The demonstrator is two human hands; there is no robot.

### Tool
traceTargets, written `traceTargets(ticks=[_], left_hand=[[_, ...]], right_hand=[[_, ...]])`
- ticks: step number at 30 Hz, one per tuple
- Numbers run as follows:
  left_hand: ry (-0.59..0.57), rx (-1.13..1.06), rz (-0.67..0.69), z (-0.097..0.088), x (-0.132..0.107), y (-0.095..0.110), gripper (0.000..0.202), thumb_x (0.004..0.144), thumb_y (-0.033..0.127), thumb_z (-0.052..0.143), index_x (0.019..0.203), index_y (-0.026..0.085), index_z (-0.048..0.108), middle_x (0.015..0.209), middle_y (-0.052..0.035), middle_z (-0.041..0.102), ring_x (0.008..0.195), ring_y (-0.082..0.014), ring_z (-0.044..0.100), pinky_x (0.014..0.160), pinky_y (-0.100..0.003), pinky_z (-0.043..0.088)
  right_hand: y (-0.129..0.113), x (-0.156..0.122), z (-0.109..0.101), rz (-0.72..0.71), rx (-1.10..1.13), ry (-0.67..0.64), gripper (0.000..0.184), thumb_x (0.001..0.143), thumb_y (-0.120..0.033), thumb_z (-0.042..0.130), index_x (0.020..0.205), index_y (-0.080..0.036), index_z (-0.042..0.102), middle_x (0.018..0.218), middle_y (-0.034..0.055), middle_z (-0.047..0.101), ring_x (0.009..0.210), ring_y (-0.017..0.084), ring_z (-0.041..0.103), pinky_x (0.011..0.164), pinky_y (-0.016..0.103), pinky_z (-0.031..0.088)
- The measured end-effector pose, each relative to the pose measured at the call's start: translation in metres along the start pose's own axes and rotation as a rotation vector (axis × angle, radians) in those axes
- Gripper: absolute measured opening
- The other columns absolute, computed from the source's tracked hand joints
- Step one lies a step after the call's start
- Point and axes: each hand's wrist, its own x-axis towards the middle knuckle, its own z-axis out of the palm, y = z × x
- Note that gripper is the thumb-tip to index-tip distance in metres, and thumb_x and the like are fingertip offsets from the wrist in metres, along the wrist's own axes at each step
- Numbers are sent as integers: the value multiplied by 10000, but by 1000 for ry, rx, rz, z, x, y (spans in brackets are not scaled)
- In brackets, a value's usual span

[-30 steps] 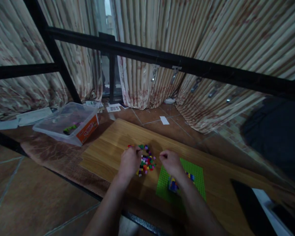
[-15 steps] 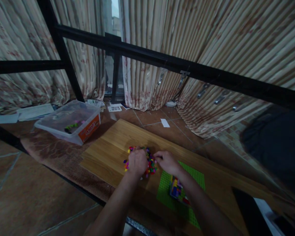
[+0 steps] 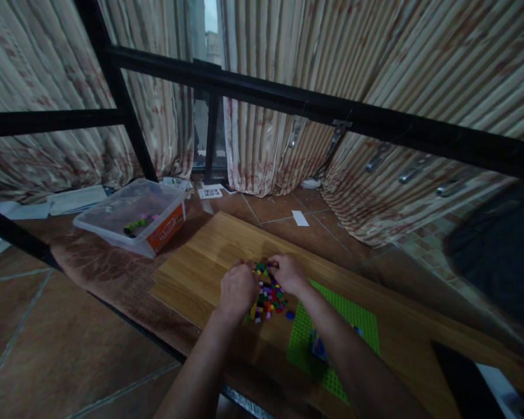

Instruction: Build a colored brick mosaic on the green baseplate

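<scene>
A loose pile of small colourful toy bricks [image 3: 271, 297] lies on the wooden board. My left hand [image 3: 239, 289] is at the pile's left edge, knuckles up and fingers curled inward; whatever they hold is hidden. At the far right edge of the pile, my right hand [image 3: 288, 273] has thumb and fingertips pinched together, too small to show what is between them. Under my right forearm lies a green studded baseplate [image 3: 303, 334]. A blue-edged brick build [image 3: 318, 348] sits on it, partly covered by that forearm. One round blue piece [image 3: 290, 315] rests between pile and baseplate.
A clear plastic box [image 3: 131, 218] with an orange label and some bricks inside stands to the left on a brown cloth [image 3: 91, 256]. Black metal bars [image 3: 279, 99] cross beyond the board [image 3: 209, 250]. A dark flat object [image 3: 456, 372] lies at the right.
My left hand has shifted from over the pile to its left edge, uncovering more bricks. My right hand has moved to the pile's far side. The camera view has turned slightly left.
</scene>
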Motion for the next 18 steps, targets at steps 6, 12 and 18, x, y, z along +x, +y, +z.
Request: traceTargets(ticks=[6, 12, 18], left_hand=[[-31, -117, -25, -6, 0, 1, 263, 861, 244, 476, 1011, 215, 690, 974, -91, 719, 921, -208, 661, 808, -278, 460], [-97, -673, 91, -5, 2, 9, 198, 847, 291, 531, 841, 172, 689, 814, -60, 715, 771, -177, 648, 702, -256, 466], [-235, -1317, 78, 0, -7, 22, 257, 742, 374, 702, 774, 130, 630, 673, -25, 665, 592, -116, 595, 574, -212, 460]], right_hand=[[2, -4, -1, 32, 159, 32, 140, 671, -81, 644, 747, -190, 687, 705, 10, 686, 699, 163, 628, 690, 283, 457], [-9, -33, -18, 33, 446, 80, 138, 734, -276, 648, 823, -174, 678, 756, 20, 702, 658, 145, 634, 647, 281, 500], [-23, -73, -33, 172, 1057, 111, 326, 580, -395, 821, 777, -159, 711, 678, 18, 696, 583, 125, 616, 629, 282, 509]])
